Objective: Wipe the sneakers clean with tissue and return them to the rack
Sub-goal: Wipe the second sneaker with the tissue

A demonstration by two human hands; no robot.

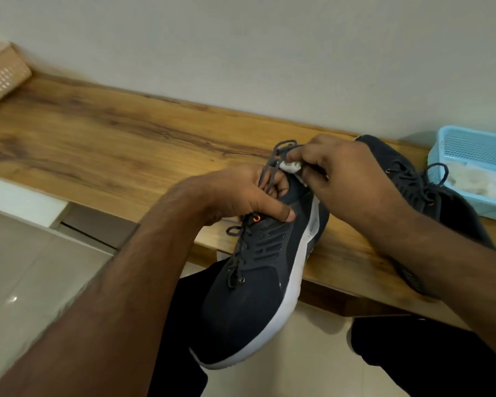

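A dark navy sneaker [258, 296] with a white sole is held over my lap, toe pointing toward me. My left hand [241, 193] grips it at the collar, fingers curled inside the opening near the laces. My right hand [344, 179] pinches a small white tissue [291, 166] against the heel end of the shoe. The second sneaker [407, 179] lies on the wooden shelf [98, 133] behind my right forearm, partly hidden by it.
A light blue plastic basket [476, 150] holding white tissue sits at the shelf's right end by the wall. A tan woven basket [0, 75] stands at the far left. Tiled floor lies below, and my dark trouser legs are under the shoe.
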